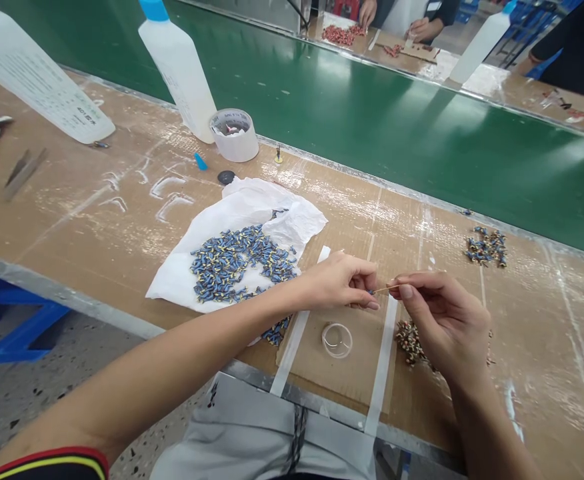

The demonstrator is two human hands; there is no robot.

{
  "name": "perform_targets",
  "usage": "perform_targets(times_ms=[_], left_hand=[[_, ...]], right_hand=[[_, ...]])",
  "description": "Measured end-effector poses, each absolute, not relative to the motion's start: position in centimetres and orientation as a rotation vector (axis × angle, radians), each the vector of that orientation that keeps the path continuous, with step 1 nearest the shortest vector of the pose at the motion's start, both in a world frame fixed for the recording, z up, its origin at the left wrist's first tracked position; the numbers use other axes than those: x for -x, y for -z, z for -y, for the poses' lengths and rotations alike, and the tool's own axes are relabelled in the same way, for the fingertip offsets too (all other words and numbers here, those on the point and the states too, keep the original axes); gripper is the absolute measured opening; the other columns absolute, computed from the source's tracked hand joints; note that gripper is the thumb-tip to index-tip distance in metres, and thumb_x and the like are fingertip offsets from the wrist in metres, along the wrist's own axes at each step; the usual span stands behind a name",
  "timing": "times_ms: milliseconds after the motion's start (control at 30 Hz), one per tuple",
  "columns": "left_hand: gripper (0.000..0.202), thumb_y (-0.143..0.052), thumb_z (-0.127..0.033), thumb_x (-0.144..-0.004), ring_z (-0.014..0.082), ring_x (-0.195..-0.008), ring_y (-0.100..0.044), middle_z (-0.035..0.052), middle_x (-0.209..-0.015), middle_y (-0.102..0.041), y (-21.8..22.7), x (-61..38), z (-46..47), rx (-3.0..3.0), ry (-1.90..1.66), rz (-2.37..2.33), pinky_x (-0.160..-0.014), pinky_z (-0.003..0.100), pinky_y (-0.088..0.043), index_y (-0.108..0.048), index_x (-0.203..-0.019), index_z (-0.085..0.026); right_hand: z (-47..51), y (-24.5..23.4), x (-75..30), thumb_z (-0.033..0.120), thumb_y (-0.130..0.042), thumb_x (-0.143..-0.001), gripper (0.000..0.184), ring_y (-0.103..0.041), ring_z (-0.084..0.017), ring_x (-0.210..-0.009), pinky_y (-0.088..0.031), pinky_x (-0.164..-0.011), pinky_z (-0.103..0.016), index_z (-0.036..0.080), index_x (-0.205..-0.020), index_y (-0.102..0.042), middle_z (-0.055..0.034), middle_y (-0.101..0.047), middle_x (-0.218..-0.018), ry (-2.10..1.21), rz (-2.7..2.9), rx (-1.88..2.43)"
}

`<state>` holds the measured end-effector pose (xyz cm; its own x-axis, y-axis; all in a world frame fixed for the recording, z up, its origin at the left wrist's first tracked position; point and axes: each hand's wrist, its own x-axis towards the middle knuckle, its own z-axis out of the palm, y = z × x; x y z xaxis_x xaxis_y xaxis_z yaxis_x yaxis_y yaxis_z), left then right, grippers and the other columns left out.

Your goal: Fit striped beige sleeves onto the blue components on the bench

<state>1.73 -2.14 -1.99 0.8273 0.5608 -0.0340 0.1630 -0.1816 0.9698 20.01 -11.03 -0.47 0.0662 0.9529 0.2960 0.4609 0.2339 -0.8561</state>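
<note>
My left hand is closed in a pinch, with a bit of a small blue part showing at its fingertips. From there a thin yellowish stick or wire runs to my right hand, whose thumb and forefinger are pinched on its other end. Below the hands, a small clear round cup stands on a cardboard sheet taped down with white strips. Many blue-and-yellow small parts lie on white paper to the left. A pile of brownish small parts is partly hidden behind my right hand.
Another cluster of small parts lies at right. A tape roll, white bottles, a blue cap and tweezers are on the left. A green conveyor belt runs behind; co-workers' hands are beyond it.
</note>
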Motion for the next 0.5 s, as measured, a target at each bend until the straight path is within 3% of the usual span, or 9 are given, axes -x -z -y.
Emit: perform_targets(times_ms=[133, 333, 500], left_hand=[[0.017, -0.072, -0.024, -0.077, 0.0089, -0.061, -0.056, -0.0007, -0.065, -0.063, 2.0, -1.7, 2.1, -1.719, -0.390, -0.546, -0.054, 0.019, -0.038, -0.059, -0.075, -0.013], [0.015, -0.072, -0.020, -0.076, 0.0088, -0.058, -0.056, -0.0016, -0.063, -0.062, 2.1, -1.3, 1.8, -1.643, -0.379, -0.505, -0.055, 0.019, -0.041, -0.059, -0.079, -0.013], [0.014, -0.070, -0.021, -0.077, 0.0090, -0.057, -0.057, -0.0027, -0.062, -0.060, 2.0, -1.1, 1.7, -1.556, -0.386, -0.505, -0.054, 0.020, -0.044, -0.058, -0.079, -0.014]], right_hand=[[11.0, 0.3, -19.6, 0.017, -0.065, -0.086, 0.010, -0.067, -0.017, -0.083, -0.053, -0.073, -0.029, 0.023, -0.093, -0.069, -0.0029, -0.071, -0.089, -0.625, 1.546, 1.360], [11.6, -0.6, -19.8, 0.016, -0.061, -0.089, 0.010, -0.067, -0.014, -0.073, -0.054, -0.067, -0.027, 0.023, -0.094, -0.067, -0.0024, -0.070, -0.087, -0.763, 1.291, 1.267], [11.9, -1.5, -19.4, 0.009, -0.060, -0.087, 0.016, -0.064, -0.016, -0.082, -0.051, -0.073, -0.030, 0.023, -0.092, -0.067, -0.0023, -0.068, -0.086, -1.118, 1.750, 1.013]])
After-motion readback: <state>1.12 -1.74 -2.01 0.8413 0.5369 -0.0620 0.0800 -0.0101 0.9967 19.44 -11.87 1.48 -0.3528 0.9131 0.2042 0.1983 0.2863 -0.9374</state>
